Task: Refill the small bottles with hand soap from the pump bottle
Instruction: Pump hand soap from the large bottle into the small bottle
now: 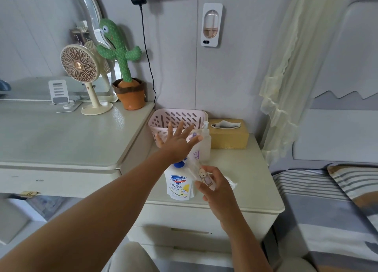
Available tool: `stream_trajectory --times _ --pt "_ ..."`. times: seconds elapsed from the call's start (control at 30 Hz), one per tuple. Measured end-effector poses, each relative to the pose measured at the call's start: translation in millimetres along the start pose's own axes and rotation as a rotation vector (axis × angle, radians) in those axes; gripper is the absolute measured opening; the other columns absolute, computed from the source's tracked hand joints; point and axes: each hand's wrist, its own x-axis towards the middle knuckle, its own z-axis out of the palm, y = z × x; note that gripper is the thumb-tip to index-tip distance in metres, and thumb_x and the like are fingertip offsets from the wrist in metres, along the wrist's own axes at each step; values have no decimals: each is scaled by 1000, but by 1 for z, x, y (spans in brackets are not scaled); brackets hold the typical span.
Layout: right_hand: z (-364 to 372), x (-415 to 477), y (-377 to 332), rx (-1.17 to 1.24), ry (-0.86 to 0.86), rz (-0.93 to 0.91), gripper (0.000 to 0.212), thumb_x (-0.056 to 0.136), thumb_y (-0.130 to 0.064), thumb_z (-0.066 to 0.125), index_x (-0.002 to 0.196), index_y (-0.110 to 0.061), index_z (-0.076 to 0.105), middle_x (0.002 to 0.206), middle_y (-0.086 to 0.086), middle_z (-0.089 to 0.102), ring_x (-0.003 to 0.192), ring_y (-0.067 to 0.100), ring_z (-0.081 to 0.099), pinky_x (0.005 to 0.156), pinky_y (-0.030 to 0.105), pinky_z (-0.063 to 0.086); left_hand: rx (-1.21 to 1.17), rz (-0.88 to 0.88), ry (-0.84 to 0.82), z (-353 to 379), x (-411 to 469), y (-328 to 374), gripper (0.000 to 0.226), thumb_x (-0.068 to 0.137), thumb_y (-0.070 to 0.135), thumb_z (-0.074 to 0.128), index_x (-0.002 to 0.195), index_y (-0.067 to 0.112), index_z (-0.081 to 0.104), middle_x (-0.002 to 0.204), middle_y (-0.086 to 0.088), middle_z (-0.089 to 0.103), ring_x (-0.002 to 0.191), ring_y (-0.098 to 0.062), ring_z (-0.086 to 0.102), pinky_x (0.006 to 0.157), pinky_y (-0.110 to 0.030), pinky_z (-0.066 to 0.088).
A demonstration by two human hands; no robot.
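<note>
Nightstand (241,169), seen from the head camera. Safeguard pump bottle (179,182) stands upright near the front edge, blue pump head on top. Right hand (217,190) grips a small clear bottle (205,177) with a cartoon-figure sticker. Fingers and thumb are wrapped round its lower half, and it is tilted with its upper end towards the pump head, just beside it. Whether its cap is off cannot be told, as the neck is blurred. Left hand (177,141) is above and behind the pump bottle, fingers straight and fanned out, holding nothing and not on the pump. It hovers in front of the pink slotted basket (178,115). Two more small bottles stand behind the pump bottle, partly hidden by the left hand. One is a heart-print bottle (196,154) with a purple top. The other is a frosted dispenser bottle (206,142) with a white nozzle. Their fill levels are not readable. A tissue box (229,135) sits at the back right, near the dispenser bottle. Judgement: early or mid-task. The held bottle looks clear through, so probably unfilled, and no soap is visible flowing. Remaining steps are to line the mouth under the nozzle, press the pump with the free hand and cap the bottle. The same then goes for the two standing bottles, unless they are already full.
</note>
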Motion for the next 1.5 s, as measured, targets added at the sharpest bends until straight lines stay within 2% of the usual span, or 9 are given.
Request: stream_trajectory --times 0.13,0.33,0.53,0.7,0.9,0.97,1.1,1.4,1.5 --pt "2 -2 2 21 -2 24 32 87 -13 63 111 -31 51 102 -17 60 81 0 59 63 12 45 171 76 -39 -4 -17 8 52 101 46 23 148 39 4 157 4 -13 142 -25 -20 107 -58 -16" --pt "0 -2 -3 22 -9 10 31 87 -15 64 106 -36 51 102 -19 60 82 -6 60 67 15 47 106 23 17 -3 1 0 68 88 70 14 148 41 1 157 7 -17 142 -24 -24 104 -63 -19" --pt "0 -2 -2 22 -13 5 32 87 -14 63 108 -34 51 101 -19 59 82 -3 59 64 12 46 46 25 26 1 -4 0 65 92 65 16 149 38 -2 157 6 -16 141 -22 -24 105 -53 -22" --pt "2 -4 0 43 -4 24 30 88 -11 62 109 -30 52 99 -15 60 79 3 59 57 12 46 9 -29 -16 4 -2 1 70 86 72 19 148 41 7 158 9 -9 144 -22 -17 107 -64 -16" --pt "-4 -1 -4 5 -5 8 31 87 -16 64 104 -37 50 103 -19 60 86 -2 60 70 17 49 173 85 -14 -14 -15 14 58 97 56 15 148 37 -5 149 12 -26 140 -22 -26 105 -54 -22" --pt "-4 -1 -4 4 -8 6 31 87 -15 64 105 -37 50 103 -19 59 86 -4 60 69 15 49 146 91 -8 -12 -15 13 56 98 55 15 148 37 -2 154 9 -19 141 -20 -24 103 -52 -24" --pt "-1 -2 1 18 -7 29 32 87 -13 63 112 -30 52 103 -15 60 85 -1 60 65 13 46 -11 -41 -4 4 -1 -2 70 85 74 19 147 43 7 158 9 -9 144 -23 -17 106 -65 -15" --pt "-4 -1 -4 3 -1 8 31 87 -14 63 108 -34 51 101 -20 59 83 -11 58 69 16 49 142 41 37 -1 6 1 70 86 72 12 148 43 -2 156 7 -20 141 -25 -26 103 -65 -19" --pt "-3 -1 -3 11 -11 11 31 88 -13 63 111 -30 51 102 -19 59 81 -13 58 65 11 48 57 15 41 3 6 -2 70 85 74 14 147 44 4 157 10 -13 143 -22 -21 105 -65 -18"
